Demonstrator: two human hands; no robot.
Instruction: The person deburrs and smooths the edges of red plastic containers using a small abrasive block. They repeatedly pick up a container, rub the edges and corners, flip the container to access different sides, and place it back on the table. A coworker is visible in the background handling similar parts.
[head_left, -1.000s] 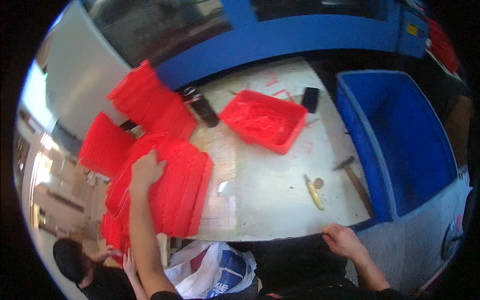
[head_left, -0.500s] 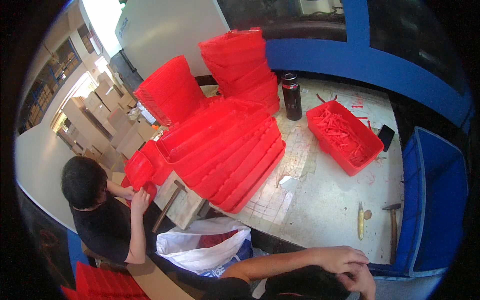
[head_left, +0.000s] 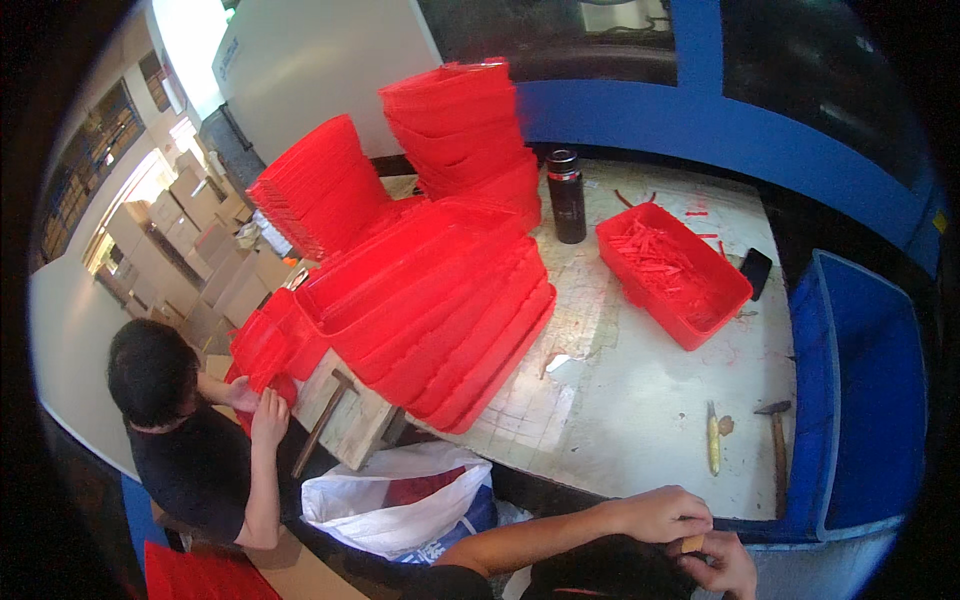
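At the counter's (head_left: 630, 425) near edge, the left hand (head_left: 662, 514) and right hand (head_left: 728, 566) meet, fingers bent, a small tan piece (head_left: 692, 543) showing at their grip. Nested red trays (head_left: 430, 325) pile up leftward; a black bottle (head_left: 567, 205) stands between them and a red bin (head_left: 652, 306) of red strips (head_left: 650, 252). A phone (head_left: 756, 273), yellow-handled tool (head_left: 714, 446) and hammer (head_left: 779, 460) lie near a blue tub (head_left: 878, 400). Far left, a co-worker (head_left: 185, 465) handles red plastic (head_left: 268, 345).
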